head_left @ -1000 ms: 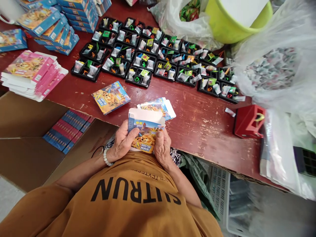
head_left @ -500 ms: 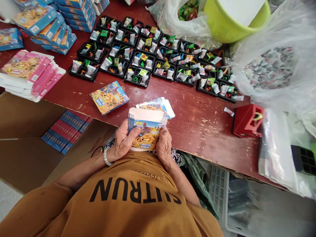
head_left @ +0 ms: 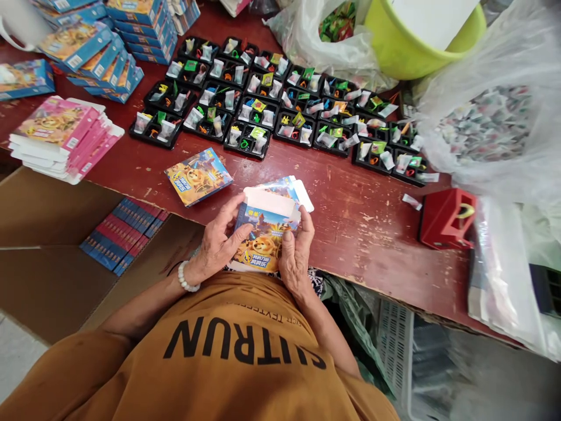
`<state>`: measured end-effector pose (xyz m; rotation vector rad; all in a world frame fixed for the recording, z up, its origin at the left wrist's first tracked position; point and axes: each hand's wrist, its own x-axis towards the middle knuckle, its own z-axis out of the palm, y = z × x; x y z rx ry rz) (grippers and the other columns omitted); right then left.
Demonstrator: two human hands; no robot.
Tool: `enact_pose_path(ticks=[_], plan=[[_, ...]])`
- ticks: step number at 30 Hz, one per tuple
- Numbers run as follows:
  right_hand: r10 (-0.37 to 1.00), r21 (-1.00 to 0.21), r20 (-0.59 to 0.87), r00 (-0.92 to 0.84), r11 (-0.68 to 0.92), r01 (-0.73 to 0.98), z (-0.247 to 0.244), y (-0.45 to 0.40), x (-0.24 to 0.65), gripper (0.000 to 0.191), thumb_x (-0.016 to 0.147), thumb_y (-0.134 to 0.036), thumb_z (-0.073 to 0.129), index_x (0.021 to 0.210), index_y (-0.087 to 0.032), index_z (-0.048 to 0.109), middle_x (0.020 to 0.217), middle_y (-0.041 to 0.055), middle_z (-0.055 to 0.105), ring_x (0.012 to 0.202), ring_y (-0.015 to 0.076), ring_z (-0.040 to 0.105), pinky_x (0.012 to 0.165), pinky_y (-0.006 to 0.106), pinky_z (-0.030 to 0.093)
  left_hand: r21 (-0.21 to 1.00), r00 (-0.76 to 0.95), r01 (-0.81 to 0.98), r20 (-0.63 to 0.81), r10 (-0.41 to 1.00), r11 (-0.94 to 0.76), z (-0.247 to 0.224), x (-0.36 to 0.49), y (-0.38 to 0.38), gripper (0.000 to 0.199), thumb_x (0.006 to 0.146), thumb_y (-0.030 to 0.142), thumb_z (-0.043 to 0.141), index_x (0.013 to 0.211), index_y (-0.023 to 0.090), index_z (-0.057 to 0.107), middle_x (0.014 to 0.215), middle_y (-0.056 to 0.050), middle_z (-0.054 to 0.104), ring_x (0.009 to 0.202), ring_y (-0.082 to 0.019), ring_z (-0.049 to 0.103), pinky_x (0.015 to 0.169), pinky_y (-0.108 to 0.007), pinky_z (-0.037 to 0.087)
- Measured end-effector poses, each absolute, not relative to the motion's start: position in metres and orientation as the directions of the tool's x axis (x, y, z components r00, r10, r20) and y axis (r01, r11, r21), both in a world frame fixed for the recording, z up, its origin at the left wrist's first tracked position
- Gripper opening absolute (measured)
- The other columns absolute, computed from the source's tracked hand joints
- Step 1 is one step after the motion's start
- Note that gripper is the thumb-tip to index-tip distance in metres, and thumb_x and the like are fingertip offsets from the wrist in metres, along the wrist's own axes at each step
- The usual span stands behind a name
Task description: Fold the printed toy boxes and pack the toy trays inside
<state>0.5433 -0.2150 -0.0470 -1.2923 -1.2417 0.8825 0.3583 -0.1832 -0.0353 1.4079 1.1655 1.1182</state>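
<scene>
Between both hands, at the table's front edge, is a blue and yellow printed cardboard box point(head_left: 265, 240) with a pale flap standing up at its far end. My left hand point(head_left: 221, 240) holds its left side, thumb on the printed face. My right hand point(head_left: 298, 251) grips the right side, thumb on the front and index finger up by the flap. Just behind lies another printed box point(head_left: 284, 186) with a white flap out, partly hidden by the held one. A similar box point(head_left: 199, 176) rests to the left on the red table point(head_left: 342, 234).
Black compartment trays point(head_left: 248, 139) with small packets stand in rows. Pink cartons point(head_left: 56, 131) and blue boxes point(head_left: 144, 29) are stacked left. A red tape dispenser point(head_left: 442, 219), a bag of sachets point(head_left: 486, 123) and a yellow-green tub point(head_left: 394, 49) stand right. A cardboard carton point(head_left: 39, 216) sits below left.
Fingers of both hands have shifted up along the box's sides, and the right index finger now reaches the flap end. The box lies a little flatter. The whole view has shifted slightly.
</scene>
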Motion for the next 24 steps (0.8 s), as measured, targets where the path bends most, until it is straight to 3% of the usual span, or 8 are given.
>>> enact_pose_path(ticks=[4,7,10,13,15,18,20,24], plan=[[0.974,-0.979,0.153,0.165,0.127,0.161,-0.053,-0.218,0.546,0.052,0.108,-0.048,0.053,0.158,-0.034,0.045,0.160,0.0068,0.052,0.146,0.0236,0.052,0.124,0.048,0.042,0.980,0.189,0.192,0.007,0.982,-0.044,-0.032,0.349,-0.178,0.065,0.098,0.041,0.068,0.156,0.020,0.049,0.133,-0.013,0.073,0.110,-0.023,0.074,0.096,-0.035,0.060],[0.968,-0.971,0.150,0.204,0.106,0.213,-0.051,-0.215,0.553,0.041,0.106,-0.047,0.057,0.144,-0.032,0.061,0.141,0.0063,0.067,0.129,0.0234,0.063,0.112,0.045,0.050,0.978,0.255,0.205,-0.007,0.967,-0.047,-0.029,0.346,-0.174,0.056,0.098,0.041,0.066,0.149,0.021,0.055,0.121,-0.009,0.077,0.104,-0.022,0.073,0.092,-0.033,0.060],[0.960,-0.972,0.142,0.240,0.089,0.219,-0.046,-0.203,0.562,0.027,0.102,-0.048,0.063,0.113,-0.026,0.076,0.109,0.0045,0.075,0.099,0.0214,0.069,0.090,0.037,0.056,0.976,0.287,0.211,-0.014,0.958,-0.049,-0.025,0.346,-0.165,0.034,0.101,0.045,0.061,0.124,0.020,0.067,0.097,-0.003,0.074,0.085,-0.018,0.069,0.080,-0.030,0.056],[0.974,-0.987,0.112,0.197,0.086,0.135,-0.039,-0.184,0.568,0.029,0.093,-0.049,0.075,0.083,-0.022,0.075,0.093,0.0040,0.073,0.085,0.0197,0.067,0.080,0.033,0.055,0.975,0.250,0.198,0.052,0.967,-0.103,-0.022,0.348,-0.152,0.028,0.101,0.045,0.060,0.093,0.019,0.067,0.087,-0.001,0.068,0.083,-0.016,0.064,0.080,-0.029,0.053],[0.982,-0.997,0.074,0.176,0.068,0.042,-0.034,-0.175,0.571,0.026,0.086,-0.047,0.083,0.090,-0.022,0.075,0.088,0.0027,0.072,0.078,0.0180,0.066,0.073,0.031,0.055,0.984,0.224,0.136,0.085,0.971,-0.118,-0.020,0.350,-0.148,0.025,0.098,0.041,0.064,0.091,0.018,0.066,0.090,-0.003,0.070,0.086,-0.017,0.066,0.083,-0.029,0.054],[0.989,-0.999,0.040,0.145,0.045,-0.030,-0.029,-0.175,0.576,0.043,0.083,-0.041,0.087,0.121,-0.028,0.073,0.084,0.0000,0.071,0.072,0.0171,0.066,0.067,0.029,0.056,0.995,0.214,0.044,0.077,0.974,-0.088,-0.015,0.352,-0.152,0.033,0.094,0.036,0.069,0.120,0.017,0.065,0.098,-0.007,0.076,0.083,-0.018,0.070,0.077,-0.029,0.057],[0.996,-0.997,0.054,0.071,0.049,0.061,-0.025,-0.181,0.581,0.030,0.087,-0.039,0.082,0.114,-0.028,0.077,0.086,0.0014,0.073,0.076,0.0188,0.068,0.071,0.031,0.057,0.986,0.230,0.078,0.124,0.965,-0.145,-0.011,0.353,-0.159,0.039,0.094,0.033,0.069,0.129,0.017,0.063,0.100,-0.008,0.078,0.082,-0.018,0.072,0.076,-0.030,0.058],[0.966,-0.902,0.251,-0.067,0.258,0.346,-0.015,-0.189,0.593,0.008,0.094,-0.032,0.074,0.090,-0.027,0.079,0.092,0.0041,0.075,0.086,0.0223,0.072,0.077,0.034,0.059,0.930,0.308,0.161,0.271,0.912,-0.331,-0.010,0.352,-0.162,0.015,0.099,0.028,0.063,0.101,0.018,0.075,0.101,-0.010,0.079,0.092,-0.020,0.074,0.085,-0.034,0.058]])
